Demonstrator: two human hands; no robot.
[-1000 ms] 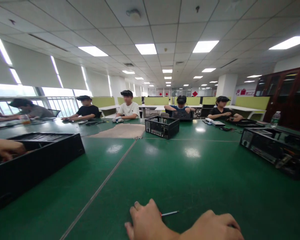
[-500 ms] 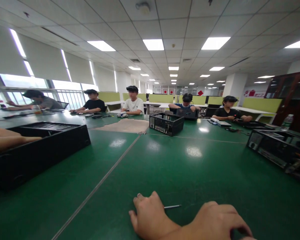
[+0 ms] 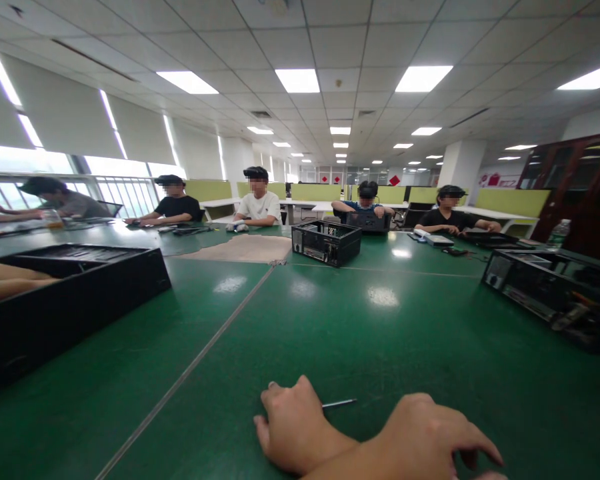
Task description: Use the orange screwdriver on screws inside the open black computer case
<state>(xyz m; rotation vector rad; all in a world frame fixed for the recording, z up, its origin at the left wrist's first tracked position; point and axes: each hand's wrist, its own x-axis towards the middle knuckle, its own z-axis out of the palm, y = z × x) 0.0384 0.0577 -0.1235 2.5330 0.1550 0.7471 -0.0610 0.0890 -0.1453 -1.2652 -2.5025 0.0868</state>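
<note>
My forearms cross at the bottom of the head view, so my right hand (image 3: pixel 291 421) lies on the left side and my left hand (image 3: pixel 433 433) on the right. A slim metal screwdriver shaft (image 3: pixel 339 403) sticks out from the little-finger side of my right hand, low over the green table (image 3: pixel 220 400). My right fingers are curled and cover the handle end. Palm down near the table's front edge, my left hand has bent fingers spread apart from the thumb. I see nothing held in it, though its underside is partly hidden.
A black computer case (image 3: pixel 75 300) stands at the left, with another person's arms (image 3: pixel 13 280) reaching into it. More open cases stand mid-table (image 3: pixel 325 243) and at the right (image 3: pixel 555 293). Several people sit along the far side. A brown sheet (image 3: pixel 237 248) lies near the middle.
The view has turned slightly right and down. My left fingers have spread a little more. My right hand and the shaft keep their places. The other person's arms at the left case have shifted left.
</note>
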